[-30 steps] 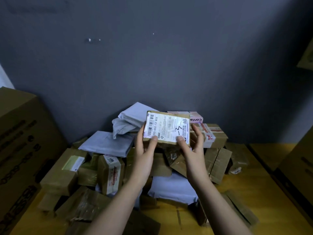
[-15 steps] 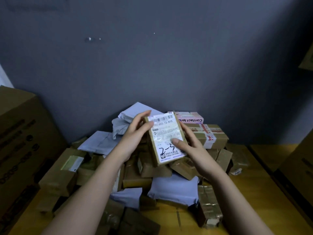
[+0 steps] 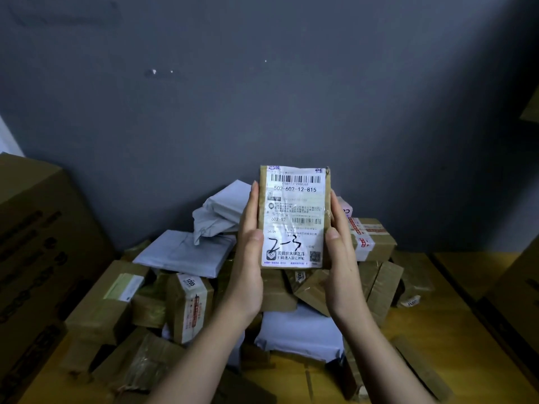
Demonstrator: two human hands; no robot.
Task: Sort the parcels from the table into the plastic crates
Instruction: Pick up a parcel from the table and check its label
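Left grip: the left hand [image 3: 248, 269] holds the left side of the parcel [image 3: 294, 217]. The thumb lies on the front near the bottom and the fingers go up behind the edge.
Right grip: the right hand [image 3: 339, 263] holds the right side the same way, thumb on the front, fingers up along the edge.
Parcel place: it is held up in the air between both hands, standing tall, above the pile [image 3: 204, 287] and in front of the wall [image 3: 262, 97].
Parcel look: a small flat brown box. A big white label covers almost all of the front.
Label: a barcode sits at the top, then the number 502-602-12-815. Lower down someone wrote "2-3" in black pen. Small print and a little square code sit at the bottom.
Pile: many brown taped boxes and some soft white bags lie heaped on the yellow worktop [image 3: 455, 330], under and behind the hands.
Sides: a big brown carton [image 3: 38, 243] stands at the left, and another carton [image 3: 516, 293] at the right edge.
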